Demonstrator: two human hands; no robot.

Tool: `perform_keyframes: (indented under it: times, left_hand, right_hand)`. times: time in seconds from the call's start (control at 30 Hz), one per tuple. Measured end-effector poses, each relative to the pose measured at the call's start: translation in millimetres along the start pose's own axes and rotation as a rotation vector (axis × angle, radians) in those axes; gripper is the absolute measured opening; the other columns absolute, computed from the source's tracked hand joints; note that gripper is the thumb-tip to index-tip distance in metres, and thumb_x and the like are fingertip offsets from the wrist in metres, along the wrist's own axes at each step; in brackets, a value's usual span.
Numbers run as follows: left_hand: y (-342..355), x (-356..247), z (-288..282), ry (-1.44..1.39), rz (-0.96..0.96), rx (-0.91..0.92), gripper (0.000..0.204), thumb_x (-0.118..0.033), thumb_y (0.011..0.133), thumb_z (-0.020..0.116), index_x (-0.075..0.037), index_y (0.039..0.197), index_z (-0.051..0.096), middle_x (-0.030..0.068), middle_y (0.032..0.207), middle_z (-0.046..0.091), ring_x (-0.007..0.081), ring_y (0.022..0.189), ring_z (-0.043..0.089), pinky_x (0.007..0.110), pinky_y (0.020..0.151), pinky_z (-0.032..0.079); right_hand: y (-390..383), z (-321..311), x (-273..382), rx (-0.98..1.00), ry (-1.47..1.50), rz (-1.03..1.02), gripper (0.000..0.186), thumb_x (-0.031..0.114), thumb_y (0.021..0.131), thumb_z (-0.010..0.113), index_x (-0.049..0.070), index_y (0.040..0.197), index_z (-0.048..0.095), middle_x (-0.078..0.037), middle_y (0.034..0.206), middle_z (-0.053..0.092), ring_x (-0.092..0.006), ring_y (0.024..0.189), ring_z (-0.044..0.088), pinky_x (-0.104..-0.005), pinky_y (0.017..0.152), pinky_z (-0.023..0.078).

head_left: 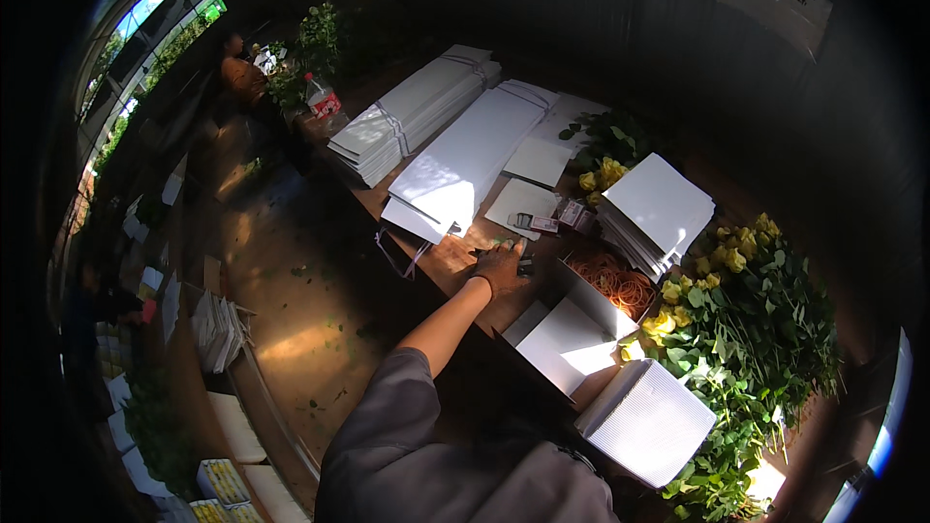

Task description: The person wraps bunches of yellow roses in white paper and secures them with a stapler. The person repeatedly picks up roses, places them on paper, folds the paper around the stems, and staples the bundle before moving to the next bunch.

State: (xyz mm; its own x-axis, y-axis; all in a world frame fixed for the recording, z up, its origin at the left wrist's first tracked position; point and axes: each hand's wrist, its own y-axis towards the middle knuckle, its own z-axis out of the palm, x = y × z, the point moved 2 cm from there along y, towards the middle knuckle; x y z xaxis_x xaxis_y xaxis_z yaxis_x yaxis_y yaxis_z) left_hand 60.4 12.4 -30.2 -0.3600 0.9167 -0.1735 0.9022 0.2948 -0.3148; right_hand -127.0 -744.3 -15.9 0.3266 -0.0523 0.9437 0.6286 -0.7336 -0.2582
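My left hand [500, 265] reaches across the near edge of the wooden table, palm down, with its fingers bent around a small dark object [526, 264] whose kind I cannot make out. Just beyond the hand lie square cardboard sheets [524, 203], with a small staple box [544, 225] and a grey metal piece near them. A tray of orange rubber bands [610, 281] is to the right of the hand. To its upper left are long stacks of white cardboard [470, 155] tied with cord. My right hand is out of the picture.
Yellow roses [736, 247] with leafy stems cover the right side, beside a stack of white sheets [659, 203] and a ridged white cardboard piece [647, 421]. A bottle [322, 97] stands at the far left end. Another person [242, 73] is farther back, beyond the leaf-strewn floor [300, 300].
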Motion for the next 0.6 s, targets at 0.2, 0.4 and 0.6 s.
perform_keyframes:
  times: [0.2, 0.4, 0.6]
  left_hand:
    - [55.8, 46.5, 90.8, 0.373, 0.048, -0.027, 0.065, -0.042, 0.085, 0.066, -0.013, 0.140, 0.048, 0.0127, 0.135, 0.052, 0.0345, 0.130, 0.048, 0.056, 0.106, 0.031]
    - [8.5, 19.3, 27.0, 0.064, 0.044, 0.067, 0.066, -0.049, 0.078, 0.072, -0.011, 0.128, 0.052, 0.0150, 0.132, 0.054, 0.0322, 0.120, 0.056, 0.047, 0.099, 0.047]
    - [-91.5, -110.4, -75.0, -0.562, 0.456, -0.421, 0.083, -0.033, 0.073, 0.082, -0.001, 0.140, 0.044, 0.0191, 0.132, 0.052, 0.0340, 0.123, 0.053, 0.044, 0.104, 0.045]
  right_hand:
    - [-46.6, 80.9, 79.5, 0.048, -0.506, -0.359, 0.046, 0.033, 0.099, 0.059, -0.003, 0.128, 0.060, -0.021, 0.122, 0.065, -0.0291, 0.108, 0.063, -0.0384, 0.094, 0.049]
    - [-86.7, 148.3, 121.7, 0.392, -0.611, -0.422, 0.050, 0.046, 0.101, 0.051, 0.014, 0.140, 0.055, -0.015, 0.132, 0.062, -0.0280, 0.121, 0.059, -0.0379, 0.106, 0.042]
    - [-75.0, 239.8, 112.0, 0.965, -0.177, -0.435, 0.059, 0.017, 0.094, 0.055, 0.002, 0.148, 0.037, -0.018, 0.140, 0.052, -0.0275, 0.124, 0.054, -0.0402, 0.107, 0.042]
